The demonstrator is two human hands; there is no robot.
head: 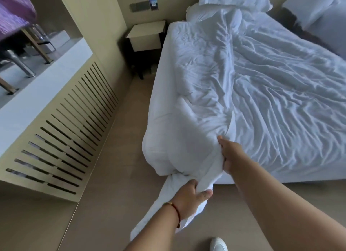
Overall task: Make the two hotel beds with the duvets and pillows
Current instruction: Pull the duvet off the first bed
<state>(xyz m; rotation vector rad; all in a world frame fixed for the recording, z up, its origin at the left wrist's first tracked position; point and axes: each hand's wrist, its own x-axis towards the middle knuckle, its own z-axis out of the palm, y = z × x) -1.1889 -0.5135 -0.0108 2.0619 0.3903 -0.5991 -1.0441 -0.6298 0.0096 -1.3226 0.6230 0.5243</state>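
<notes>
A crumpled white duvet (196, 78) lies bunched along the left side of the near bed (290, 104), and its lower corner spills off the foot toward the floor. My left hand (189, 196) grips the hanging corner of the duvet below the bed's edge. Higher up, my right hand (230, 155) pinches a fold of the same duvet at the bed's foot corner. A white pillow (236, 0) rests at the head of this bed. The second bed's pillow (318, 9) shows at the top right.
A white-topped nightstand (148, 35) stands against the wall left of the bed's head. A slatted cover (63, 127) under a window ledge runs along the left. A beige floor aisle (116, 157) lies between it and the bed. My white shoe (218, 244) is at the bottom.
</notes>
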